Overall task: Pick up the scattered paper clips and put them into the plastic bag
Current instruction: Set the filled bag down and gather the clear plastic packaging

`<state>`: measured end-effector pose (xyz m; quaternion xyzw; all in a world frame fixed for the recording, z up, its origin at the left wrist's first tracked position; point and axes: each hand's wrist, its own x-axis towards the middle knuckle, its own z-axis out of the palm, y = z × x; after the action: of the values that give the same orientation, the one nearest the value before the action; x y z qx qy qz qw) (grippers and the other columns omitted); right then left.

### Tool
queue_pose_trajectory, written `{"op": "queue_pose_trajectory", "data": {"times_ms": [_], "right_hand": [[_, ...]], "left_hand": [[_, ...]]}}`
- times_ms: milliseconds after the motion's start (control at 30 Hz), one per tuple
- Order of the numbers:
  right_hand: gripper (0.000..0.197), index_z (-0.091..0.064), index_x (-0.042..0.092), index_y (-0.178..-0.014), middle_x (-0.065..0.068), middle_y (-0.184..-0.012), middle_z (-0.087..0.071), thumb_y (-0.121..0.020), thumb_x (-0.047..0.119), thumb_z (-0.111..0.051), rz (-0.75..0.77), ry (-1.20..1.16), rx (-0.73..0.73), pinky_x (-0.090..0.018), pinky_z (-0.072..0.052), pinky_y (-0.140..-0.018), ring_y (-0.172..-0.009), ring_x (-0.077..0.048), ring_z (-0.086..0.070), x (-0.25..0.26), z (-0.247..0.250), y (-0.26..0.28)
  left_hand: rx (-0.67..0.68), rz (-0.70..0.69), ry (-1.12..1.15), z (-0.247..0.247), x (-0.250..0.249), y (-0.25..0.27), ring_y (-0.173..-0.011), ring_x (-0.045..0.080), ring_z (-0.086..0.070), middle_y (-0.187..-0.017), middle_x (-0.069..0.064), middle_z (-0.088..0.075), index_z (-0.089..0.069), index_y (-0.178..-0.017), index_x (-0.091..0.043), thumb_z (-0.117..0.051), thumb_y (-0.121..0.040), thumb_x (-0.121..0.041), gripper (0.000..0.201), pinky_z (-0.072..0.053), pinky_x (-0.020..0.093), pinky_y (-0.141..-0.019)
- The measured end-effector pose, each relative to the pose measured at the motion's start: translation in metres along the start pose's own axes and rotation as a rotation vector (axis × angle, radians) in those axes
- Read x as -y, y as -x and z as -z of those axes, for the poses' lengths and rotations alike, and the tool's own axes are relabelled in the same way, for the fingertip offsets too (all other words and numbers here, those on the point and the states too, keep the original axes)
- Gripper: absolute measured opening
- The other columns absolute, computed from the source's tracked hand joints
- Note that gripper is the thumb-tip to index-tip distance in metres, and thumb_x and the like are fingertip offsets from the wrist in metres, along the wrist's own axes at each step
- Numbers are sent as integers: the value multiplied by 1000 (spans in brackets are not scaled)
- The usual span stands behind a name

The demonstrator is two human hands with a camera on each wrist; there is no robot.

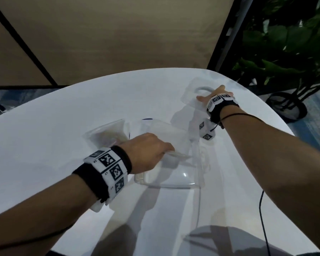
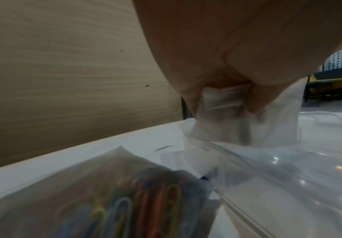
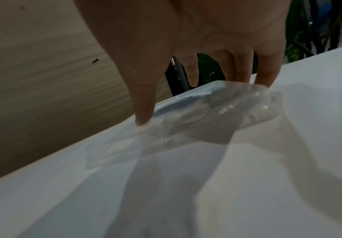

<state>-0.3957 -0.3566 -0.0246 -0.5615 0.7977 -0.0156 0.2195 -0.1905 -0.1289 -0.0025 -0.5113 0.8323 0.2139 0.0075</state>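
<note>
My left hand [image 1: 151,152] pinches the zip edge of a large clear plastic bag [image 1: 166,174] lying at the middle of the white table [image 1: 54,145]. The left wrist view shows the strip [image 2: 225,98] caught between thumb and fingers. Beside that hand lies a small clear pouch [image 1: 107,135] holding several coloured paper clips [image 2: 149,199]. My right hand [image 1: 209,97] reaches to the far right; its thumb [image 3: 143,116] and straight fingertips [image 3: 264,80] touch a crumpled clear plastic packet [image 3: 227,111]. I see no loose clips on the table.
A dark cable [image 1: 260,206] runs along the table's right front. A potted plant [image 1: 284,52] stands on the floor beyond the right edge. A wood-grain wall [image 1: 118,34] rises behind the table's far edge, close to my right hand.
</note>
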Motion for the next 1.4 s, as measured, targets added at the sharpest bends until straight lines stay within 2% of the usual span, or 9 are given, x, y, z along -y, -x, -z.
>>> {"op": "queue_pose_trajectory", "data": {"times_ms": [67,200,300,433,533,700,967,1133,1400], "right_hand": [[111,-27,19,-138,-19,-134,-43,-52,73,-71,-20,10,65,-47,-48,-84,-118,-41,-50,-5,12,5],[112,-7,23,-153,-18,-159,-17,-71,66,-71,-5,98,192,-52,-40,-105,-139,-42,-33,-22,32,10],[136,0,13,-154,-15,-156,-28,-58,65,-80,-132,2,198,-55,-44,-101,-132,-42,-42,-40,33,8],[77,-43,13,-143,-12,-120,-60,-78,41,-74,-30,-322,203,-40,-53,-84,-103,-35,-62,-74,43,10],[58,-43,6,-141,-18,-96,-66,-88,1,-66,-62,-836,232,-31,-61,-69,-77,-25,-70,-88,58,23],[46,-47,9,-129,-12,-81,-65,-88,-2,-65,-19,-1169,270,-22,-56,-54,-48,-11,-65,-92,81,82],[56,-37,3,-141,-14,-77,-59,-90,-9,-56,-51,-989,548,-16,-50,-42,-36,-8,-57,-68,11,177],[48,-43,7,-134,-21,-101,-57,-90,-5,-58,-82,-947,520,-17,-52,-43,-48,-13,-61,-57,-14,184],[53,-41,6,-139,-19,-102,-65,-90,11,-61,15,-658,361,-30,-61,-60,-65,-22,-67,-52,-28,189]], "left_hand": [[85,50,87,-4,-7,-5,-107,22,-63,-117,-2,-71,-55,-132,-34,-35,-103,-20,38,-49,38,-95],[83,75,313,-15,-15,-16,-106,22,-63,-117,-1,-71,-58,-130,-29,-40,-101,-16,37,-49,35,-95],[48,134,412,-22,-16,-26,-104,22,-64,-115,2,-70,-55,-135,-28,-47,-99,-13,40,-49,30,-91],[-54,237,335,-17,-12,-42,-93,17,-55,-109,-2,-61,-48,-138,-34,-64,-92,-20,50,-42,27,-86],[-48,231,36,-11,-13,-48,-105,20,-57,-119,0,-60,-54,-134,-29,-65,-92,-28,44,-44,33,-93],[-15,283,-133,-6,-21,-37,-122,27,-53,-130,6,-56,-54,-139,-20,-56,-96,-32,45,-42,37,-102],[-448,714,437,27,1,36,-98,28,-68,-108,12,-73,-72,-111,-16,-46,-91,0,37,-54,32,-90],[-344,720,641,-1,2,48,-83,33,-69,-103,17,-75,-68,-112,-7,-59,-97,-21,22,-58,34,-79],[-264,743,769,-22,-2,39,-74,20,-73,-84,6,-74,-47,-143,-6,-72,-90,-24,61,-61,43,-85]]}}
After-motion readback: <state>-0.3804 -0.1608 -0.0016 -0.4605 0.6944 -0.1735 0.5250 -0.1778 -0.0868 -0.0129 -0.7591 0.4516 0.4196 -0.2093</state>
